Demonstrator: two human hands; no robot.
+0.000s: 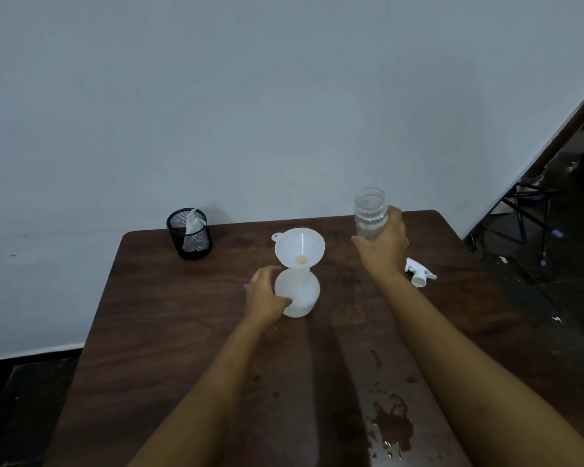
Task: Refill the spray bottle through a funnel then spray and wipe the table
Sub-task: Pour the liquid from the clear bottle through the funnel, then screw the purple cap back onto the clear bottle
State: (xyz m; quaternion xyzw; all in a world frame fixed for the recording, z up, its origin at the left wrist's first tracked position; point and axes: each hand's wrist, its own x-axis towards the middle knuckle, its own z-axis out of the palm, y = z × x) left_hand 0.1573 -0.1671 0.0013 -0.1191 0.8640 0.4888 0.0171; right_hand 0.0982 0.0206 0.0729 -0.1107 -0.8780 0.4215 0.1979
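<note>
A white translucent spray bottle (299, 294) stands upright near the middle of the dark wooden table (169, 332), with a white funnel (300, 246) set in its neck. My left hand (263, 296) grips the bottle's left side. My right hand (383, 246) holds a clear open jar (370, 210) upright, to the right of the funnel and above the table; some clear liquid shows in it. The white spray head (418, 271) lies on the table just right of my right wrist.
A black mesh cup (189, 234) with a white cloth in it stands at the table's far left corner, against the wall. Wet spots and a small puddle (390, 426) mark the near right of the table. A dark frame stands on the floor at the right.
</note>
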